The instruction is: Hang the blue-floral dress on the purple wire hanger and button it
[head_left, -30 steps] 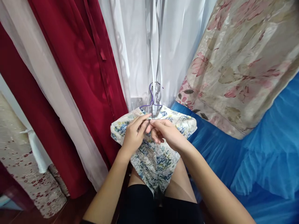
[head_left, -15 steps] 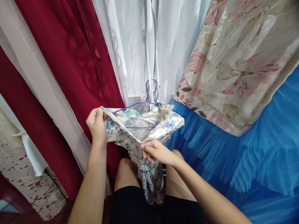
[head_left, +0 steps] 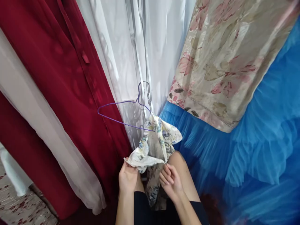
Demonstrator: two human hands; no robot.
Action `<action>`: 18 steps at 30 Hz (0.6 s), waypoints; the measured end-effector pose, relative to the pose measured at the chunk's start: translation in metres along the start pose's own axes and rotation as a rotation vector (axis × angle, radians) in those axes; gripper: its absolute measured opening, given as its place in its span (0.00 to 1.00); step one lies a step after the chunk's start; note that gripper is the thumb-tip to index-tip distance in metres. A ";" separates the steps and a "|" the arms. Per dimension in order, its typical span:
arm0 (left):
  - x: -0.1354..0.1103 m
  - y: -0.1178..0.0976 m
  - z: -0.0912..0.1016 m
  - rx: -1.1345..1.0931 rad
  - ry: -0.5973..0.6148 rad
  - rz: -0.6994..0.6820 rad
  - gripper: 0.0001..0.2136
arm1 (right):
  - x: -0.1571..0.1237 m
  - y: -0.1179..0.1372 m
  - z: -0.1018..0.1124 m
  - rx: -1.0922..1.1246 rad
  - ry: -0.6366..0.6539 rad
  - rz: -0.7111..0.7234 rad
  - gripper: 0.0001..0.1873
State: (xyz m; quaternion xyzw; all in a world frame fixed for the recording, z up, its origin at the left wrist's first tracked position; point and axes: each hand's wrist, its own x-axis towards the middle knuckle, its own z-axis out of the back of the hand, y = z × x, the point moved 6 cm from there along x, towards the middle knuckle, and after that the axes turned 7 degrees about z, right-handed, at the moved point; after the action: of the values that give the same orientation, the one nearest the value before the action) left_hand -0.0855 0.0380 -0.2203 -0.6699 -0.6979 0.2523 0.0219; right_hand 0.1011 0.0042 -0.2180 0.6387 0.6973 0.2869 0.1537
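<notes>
A floral garment (head_left: 167, 131) in white, blue and grey hangs by one shoulder from the right arm of a purple wire hanger (head_left: 112, 119). The hanger's left arm is bare. Between the thumb and fingers of my left hand (head_left: 127, 178) is the garment's loose left shoulder edge, pulled down below the hanger. My right hand (head_left: 171, 179) pinches the garment at the bottom of its neckline. The lower part of the cloth dangles between my knees. The hanger's hook is among white straps (head_left: 145, 62).
Dark red cloth (head_left: 89, 93) and pale cloth (head_left: 47, 125) hang on the left. White fabric (head_left: 164, 47) is straight behind the hanger. To the right hang a pink-flowered beige cloth (head_left: 225, 68) and ruffled blue tulle (head_left: 253, 156).
The garment's left shoulder has come off the hanger's left arm. My left hand has moved down and right with it, and my right hand has moved lower and to the right. The view has shifted.
</notes>
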 end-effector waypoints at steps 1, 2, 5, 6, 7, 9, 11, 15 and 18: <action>-0.004 0.007 -0.005 0.014 0.033 0.021 0.12 | -0.009 -0.005 0.017 0.021 -0.048 -0.005 0.27; -0.008 0.011 -0.014 0.040 0.094 0.027 0.09 | -0.016 -0.009 0.031 -0.001 -0.075 -0.030 0.26; -0.025 0.014 -0.048 0.189 0.304 -0.052 0.06 | -0.025 -0.008 0.053 -0.325 -0.090 -0.125 0.26; -0.033 0.018 -0.057 0.249 0.356 -0.079 0.08 | -0.025 0.000 0.052 -0.480 -0.098 -0.108 0.27; -0.041 0.024 -0.065 0.313 0.398 -0.095 0.09 | -0.024 0.012 0.048 -0.627 -0.110 -0.050 0.28; -0.061 0.041 -0.080 0.471 0.482 -0.119 0.10 | -0.027 0.038 0.028 -0.825 -0.107 0.121 0.27; -0.082 0.059 -0.094 0.704 0.586 -0.165 0.11 | -0.036 0.055 0.004 -0.843 -0.066 0.236 0.24; -0.109 0.077 -0.115 1.131 0.723 -0.298 0.10 | -0.055 0.054 -0.012 -0.638 0.024 0.092 0.32; -0.106 0.069 -0.117 1.251 0.692 -0.359 0.10 | -0.064 0.038 -0.011 -0.508 0.151 -0.096 0.33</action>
State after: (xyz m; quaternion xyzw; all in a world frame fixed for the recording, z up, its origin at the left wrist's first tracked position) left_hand 0.0322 -0.0266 -0.1123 -0.4491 -0.4754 0.3698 0.6600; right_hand 0.1344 -0.0597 -0.1963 0.5226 0.6418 0.4920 0.2699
